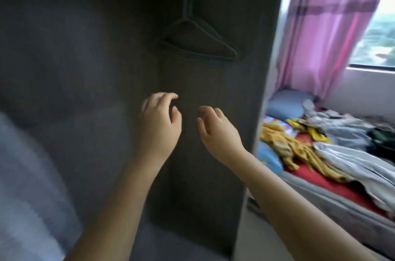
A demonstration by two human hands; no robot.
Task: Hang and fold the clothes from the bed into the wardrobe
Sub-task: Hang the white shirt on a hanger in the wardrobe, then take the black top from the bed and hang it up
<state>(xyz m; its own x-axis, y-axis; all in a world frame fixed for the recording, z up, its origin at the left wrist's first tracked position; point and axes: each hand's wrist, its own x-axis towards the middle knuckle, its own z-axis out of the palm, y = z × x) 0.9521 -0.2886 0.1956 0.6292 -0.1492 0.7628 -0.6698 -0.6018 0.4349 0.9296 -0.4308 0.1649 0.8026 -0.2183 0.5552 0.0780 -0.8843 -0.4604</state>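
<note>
Beside the wardrobe [267, 68], bed [333, 196] heaped with clothes [346, 153]

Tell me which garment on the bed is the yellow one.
The mustard-yellow garment, crumpled at the bed's near-left edge on the red sheet, closest to the wardrobe. The others beside it are grey or white.

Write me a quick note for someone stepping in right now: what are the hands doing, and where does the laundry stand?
Left hand and right hand: both empty, fingers loosely curled, raised inside the wardrobe.
Empty hangers hang on the rail, top right.
Clothes, yellow and grey among them, lie heaped on the bed.
A blurred pale shape at lower left cannot be identified.
Left: hang and fold the pile.
</note>
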